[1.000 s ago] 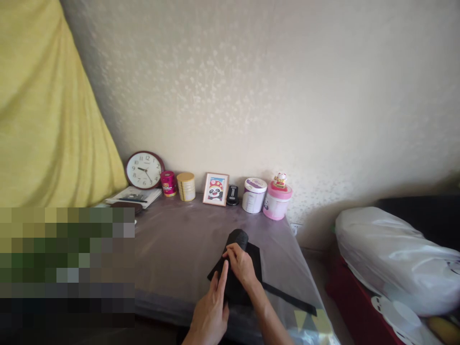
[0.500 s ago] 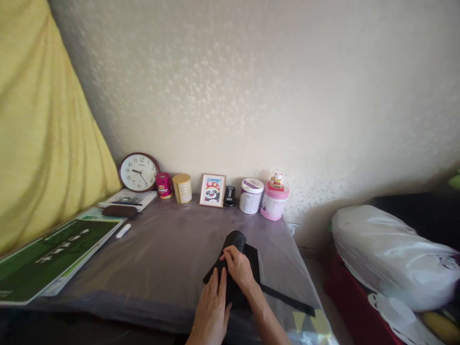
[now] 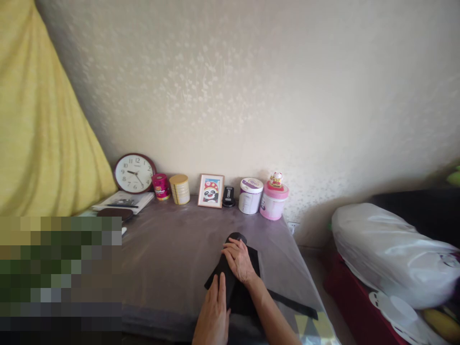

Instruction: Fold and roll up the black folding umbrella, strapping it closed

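A black cloth item point(image 3: 244, 299) lies near the front of the table, with a rounded, bulging far end point(image 3: 235, 236). From its right side a long black strap point(image 3: 294, 304) runs out across the tabletop. My right hand point(image 3: 237, 261) rests over the upper part of the cloth, fingers laid across the bulge. Lower down on the left, my left hand point(image 3: 214, 304) lies against the cloth with its fingers stretched out. What is under the cloth, if anything, is hidden.
Along the wall stand a clock point(image 3: 134, 173), a pink can point(image 3: 160, 187), a yellow-lidded tin point(image 3: 180, 189), a panda picture frame point(image 3: 211, 190), a black stapler-like object point(image 3: 228, 196) and two tubs point(image 3: 250, 196). Right of the table is a white plastic bag point(image 3: 391, 254). Pixelation covers the lower left.
My right hand has shifted slightly up the cloth, its fingers going from bunched to laid flat over the bulge. My left hand stays nearly in place. The view has turned a little.
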`<state>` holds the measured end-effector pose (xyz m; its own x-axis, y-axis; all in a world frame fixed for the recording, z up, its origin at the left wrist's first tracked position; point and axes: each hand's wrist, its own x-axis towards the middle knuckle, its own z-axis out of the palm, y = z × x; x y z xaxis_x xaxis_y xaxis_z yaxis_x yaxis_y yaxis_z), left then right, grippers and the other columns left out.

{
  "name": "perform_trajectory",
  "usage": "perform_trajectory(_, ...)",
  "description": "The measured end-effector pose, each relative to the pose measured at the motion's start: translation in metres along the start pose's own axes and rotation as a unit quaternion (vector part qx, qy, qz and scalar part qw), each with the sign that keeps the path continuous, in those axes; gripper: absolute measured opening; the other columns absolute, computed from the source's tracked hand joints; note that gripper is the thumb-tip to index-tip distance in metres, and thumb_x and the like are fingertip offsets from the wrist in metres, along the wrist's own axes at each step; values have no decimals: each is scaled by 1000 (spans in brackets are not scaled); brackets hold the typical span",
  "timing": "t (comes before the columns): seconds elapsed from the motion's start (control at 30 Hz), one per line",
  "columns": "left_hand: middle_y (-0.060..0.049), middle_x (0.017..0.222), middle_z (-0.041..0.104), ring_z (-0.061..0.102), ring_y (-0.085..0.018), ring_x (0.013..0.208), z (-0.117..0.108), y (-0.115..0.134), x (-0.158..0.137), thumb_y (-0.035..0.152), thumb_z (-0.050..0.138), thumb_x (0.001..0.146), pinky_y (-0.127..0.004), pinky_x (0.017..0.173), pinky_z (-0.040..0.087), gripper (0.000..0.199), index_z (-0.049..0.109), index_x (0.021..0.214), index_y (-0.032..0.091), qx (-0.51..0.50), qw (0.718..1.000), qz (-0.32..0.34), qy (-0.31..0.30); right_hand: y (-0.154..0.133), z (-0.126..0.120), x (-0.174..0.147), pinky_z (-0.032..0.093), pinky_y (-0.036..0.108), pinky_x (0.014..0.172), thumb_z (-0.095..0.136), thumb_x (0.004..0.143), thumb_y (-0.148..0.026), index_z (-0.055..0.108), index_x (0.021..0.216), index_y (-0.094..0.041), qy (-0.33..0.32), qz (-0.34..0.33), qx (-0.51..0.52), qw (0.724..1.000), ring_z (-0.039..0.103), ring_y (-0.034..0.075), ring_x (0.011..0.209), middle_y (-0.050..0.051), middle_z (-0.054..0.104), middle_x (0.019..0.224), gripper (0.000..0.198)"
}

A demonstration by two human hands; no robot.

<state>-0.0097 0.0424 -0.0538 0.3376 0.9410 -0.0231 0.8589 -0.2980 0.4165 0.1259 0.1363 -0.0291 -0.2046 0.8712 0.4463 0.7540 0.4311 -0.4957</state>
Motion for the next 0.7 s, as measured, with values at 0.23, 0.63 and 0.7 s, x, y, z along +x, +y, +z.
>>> perform_trajectory(0.23, -14, 149, 15, 21, -23, 135, -18, 5, -2, -1, 38, 63, -35, 107, 27, 88, -3, 141, 11, -2, 998, -19, -59, 27, 10, 26, 23, 45, 104, 39, 90, -25, 69, 91, -26, 18, 50, -26, 998, 44, 20, 121, 3, 66, 109, 29)
perform_trajectory(0.63, -17, 147, 22, 26, -22, 134, -5, 3, -6, -6, 29, 67, -34, 106, 28, 81, -1, 141, 11, -22, 1000, -2, 6, 69, -44, -23, 48, 34, 79, 40, 81, -35, 62, 96, -13, 157, 292, 36, 943, 64, 22, 87, 12, 68, 93, 35)
perform_trajectory(0.7, -17, 146, 24, 27, -21, 133, -1, 1, -5, -5, 28, 69, -34, 106, 28, 80, -2, 141, 12, -27, 999, 2, 21, 68, -49, -42, 51, 32, 70, 40, 79, -38, 62, 92, -14, 140, 328, 96, 929, 66, 21, 79, 10, 68, 85, 35)
